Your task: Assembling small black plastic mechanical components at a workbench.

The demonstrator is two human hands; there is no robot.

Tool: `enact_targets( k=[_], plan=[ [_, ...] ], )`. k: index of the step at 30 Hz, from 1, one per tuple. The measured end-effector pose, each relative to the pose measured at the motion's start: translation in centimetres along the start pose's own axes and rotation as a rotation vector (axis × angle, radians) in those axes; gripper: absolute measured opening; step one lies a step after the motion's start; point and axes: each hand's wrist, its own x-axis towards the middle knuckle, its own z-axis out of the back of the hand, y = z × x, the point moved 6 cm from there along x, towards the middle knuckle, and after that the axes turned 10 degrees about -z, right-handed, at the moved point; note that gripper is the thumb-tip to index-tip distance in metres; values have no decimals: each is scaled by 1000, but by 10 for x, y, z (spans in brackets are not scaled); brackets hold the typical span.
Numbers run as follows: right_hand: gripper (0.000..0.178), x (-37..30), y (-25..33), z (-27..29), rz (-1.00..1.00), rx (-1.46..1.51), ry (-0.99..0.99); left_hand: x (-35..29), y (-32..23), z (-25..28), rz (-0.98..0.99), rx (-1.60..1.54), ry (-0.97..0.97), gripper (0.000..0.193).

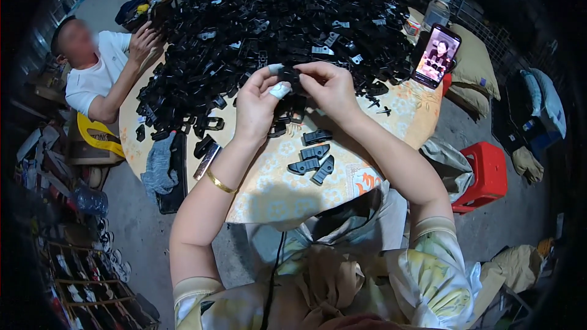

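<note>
Light is moderate and cool, falling from above: brightest on the patterned tabletop [275, 183] at centre, with a soft shadow of the forearms cast toward 6 o'clock across its near edge. Fisheye distortion is strong; straight lines bow outward and a black vignette closes the corners, heaviest from 1 to 5 o'clock and at 7 to 10 o'clock. Centre is sharp; the lit phone screen [436, 56] at 2 o'clock glows, and the heap of black plastic parts [269, 18] at 12 o'clock loses detail.
</note>
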Motion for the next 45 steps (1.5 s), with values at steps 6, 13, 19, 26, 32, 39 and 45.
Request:
enact_targets(
  k=[6, 13, 19, 26, 32, 39, 45],
  plan=[
    [15, -22, 46, -9, 593, -436, -107, -11, 5, -5, 83, -178, -95, 37],
    [20, 5, 27, 20, 164, -30, -15, -3, -35, -3, 36, -147, -25, 41],
    [17, 17, 8, 17, 65, -338, 251, -44, -34, -46, -109, 474, 728, 41],
    [27, -8, 6, -14, 360, -711, 518, -57, -46, -64, -514, 699, 940, 31],
    [34, -12, 11, -16, 338, -634, 632, 33, -34, 14, -215, 1039, 114, 22],
    [30, -4, 2, -9, 239, -652, 622, 87, 13, 29, 146, 1625, 161, 32],
    [27, 16, 2, 15, 189, -301, 320, 91, 8, 29, -43, 1486, 142, 32]
  ],
)
